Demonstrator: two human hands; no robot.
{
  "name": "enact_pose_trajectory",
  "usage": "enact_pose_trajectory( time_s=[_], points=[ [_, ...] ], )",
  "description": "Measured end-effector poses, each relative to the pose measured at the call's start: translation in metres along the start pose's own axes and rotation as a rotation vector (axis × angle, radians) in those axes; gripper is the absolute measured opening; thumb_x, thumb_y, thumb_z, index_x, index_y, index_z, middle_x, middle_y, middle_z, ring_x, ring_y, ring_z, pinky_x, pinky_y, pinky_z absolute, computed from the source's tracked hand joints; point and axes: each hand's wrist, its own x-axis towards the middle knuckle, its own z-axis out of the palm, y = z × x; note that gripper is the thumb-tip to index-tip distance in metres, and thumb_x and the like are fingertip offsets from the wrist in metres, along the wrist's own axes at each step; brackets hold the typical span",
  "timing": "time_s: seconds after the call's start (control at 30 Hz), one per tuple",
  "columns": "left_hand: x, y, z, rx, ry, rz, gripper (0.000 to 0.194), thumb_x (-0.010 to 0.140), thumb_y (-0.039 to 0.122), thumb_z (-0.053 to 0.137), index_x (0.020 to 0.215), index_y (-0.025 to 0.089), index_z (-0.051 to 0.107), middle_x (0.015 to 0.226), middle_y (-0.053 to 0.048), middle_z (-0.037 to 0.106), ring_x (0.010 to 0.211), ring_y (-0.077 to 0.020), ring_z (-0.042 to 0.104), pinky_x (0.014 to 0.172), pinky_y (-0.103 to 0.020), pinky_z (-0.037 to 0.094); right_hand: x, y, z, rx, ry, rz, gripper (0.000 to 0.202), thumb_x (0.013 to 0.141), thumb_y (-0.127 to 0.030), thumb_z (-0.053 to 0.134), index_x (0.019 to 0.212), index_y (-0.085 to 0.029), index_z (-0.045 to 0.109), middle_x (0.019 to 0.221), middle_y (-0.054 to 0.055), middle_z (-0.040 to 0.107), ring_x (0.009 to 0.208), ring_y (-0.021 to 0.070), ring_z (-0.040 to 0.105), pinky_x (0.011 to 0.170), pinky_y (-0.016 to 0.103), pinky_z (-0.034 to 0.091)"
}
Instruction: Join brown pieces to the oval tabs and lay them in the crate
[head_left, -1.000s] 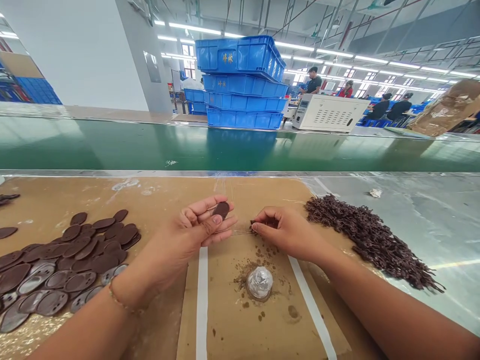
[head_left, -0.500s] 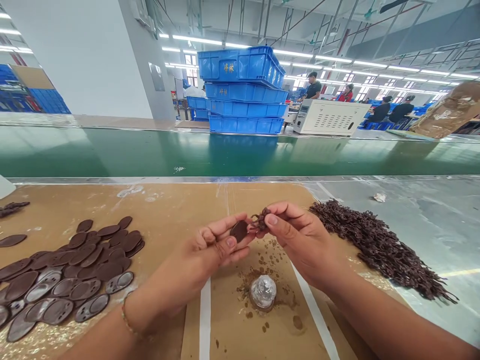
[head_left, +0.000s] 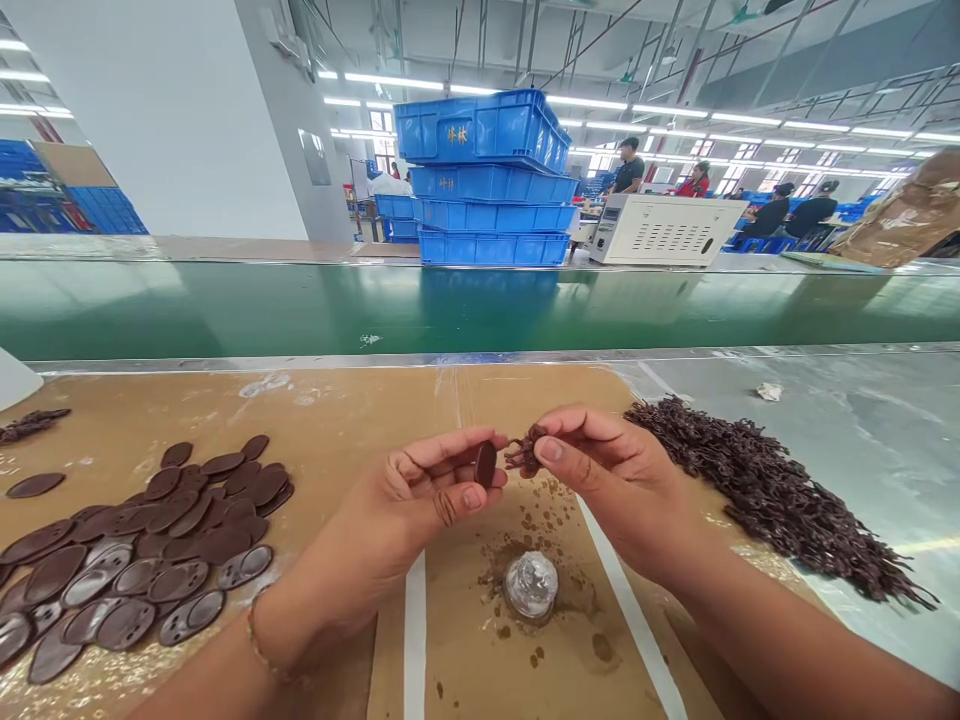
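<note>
My left hand point(head_left: 427, 485) pinches a flat, dark brown oval piece point(head_left: 485, 464) by its edge, now seen nearly side-on. Close to its right, my right hand point(head_left: 600, 470) grips a small bunch of dark brown knotted cord pieces point(head_left: 527, 450) between thumb and fingers, loose ends pointing left. A narrow gap separates the oval from the cords. Below both hands a small clear container with whitish contents point(head_left: 532, 585) stands on the brown board, with brown spots around it.
A pile of brown oval pieces point(head_left: 180, 525) lies at left. A long heap of dark cord pieces point(head_left: 772, 490) lies at right. Behind runs a green belt point(head_left: 315, 310), with stacked blue crates point(head_left: 491, 185) and a white metal box point(head_left: 664, 230) beyond. Several people sit or stand far back.
The oval piece has turned in my left fingers from showing its face to nearly edge-on. My right hand still holds the cords, slightly apart from it. The view has shifted a little.
</note>
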Motion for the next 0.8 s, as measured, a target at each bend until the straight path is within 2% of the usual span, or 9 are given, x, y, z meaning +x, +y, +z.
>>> enact_pose_trajectory(
  time_s=[0.17, 0.8],
  points=[
    [-0.0016, -0.0021, 0.0016, -0.084, -0.015, -0.004, 0.031, 0.082, 0.019, 0.071, 0.111, 0.031, 0.07, 0.109, 0.003, 0.073, 0.097, -0.0101, 0.066, 0.091, -0.018, 0.05, -0.0027, -0.0074, 0.003, -0.106, -0.023, -0.06, 0.012, 0.087, -0.014, 0.066, 0.089, -0.025, 0.07, 0.082, -0.004, 0.069, 0.075, 0.0052, 0.063, 0.07, 0.011, 0.052],
    [-0.0014, -0.0006, 0.0036, -0.104, 0.041, -0.03, 0.033, 0.076, 0.019, 0.077, 0.107, 0.029, 0.072, 0.102, 0.0, 0.075, 0.09, -0.0109, 0.069, 0.087, -0.02, 0.053, -0.006, -0.0098, 0.0055, -0.3, -0.057, -0.129, 0.01, 0.088, -0.016, 0.064, 0.092, -0.025, 0.065, 0.083, -0.005, 0.068, 0.076, 0.0053, 0.064, 0.071, 0.012, 0.053]
  ],
)
